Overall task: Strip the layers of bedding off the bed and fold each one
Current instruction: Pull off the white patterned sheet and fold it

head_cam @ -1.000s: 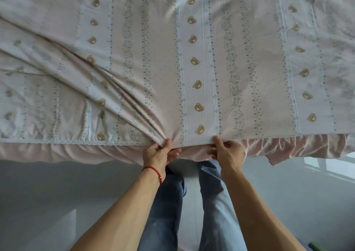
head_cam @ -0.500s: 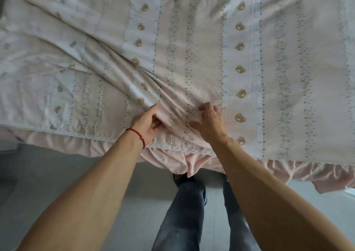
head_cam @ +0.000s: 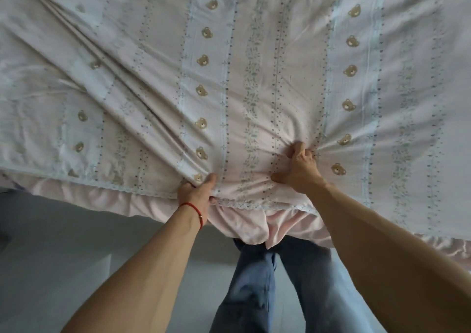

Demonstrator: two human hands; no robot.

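A pale pink bed sheet (head_cam: 254,77) with blue stripes and small teddy bear prints covers the whole bed. A pink ruffled skirt (head_cam: 242,220) hangs from its near edge. My left hand (head_cam: 196,192), with a red string on the wrist, pinches the sheet at the lace edge. Long creases run from it up to the left. My right hand (head_cam: 298,169) is clenched on a bunch of the sheet a little further in, with folds radiating from its fist.
Grey floor (head_cam: 63,251) lies below the bed's near edge. My legs in blue jeans (head_cam: 254,294) stand against the bed under the ruffle.
My left hand has come back to the sheet's near edge and grips it. My right hand has closed into a fist on the cloth. The view has moved closer.
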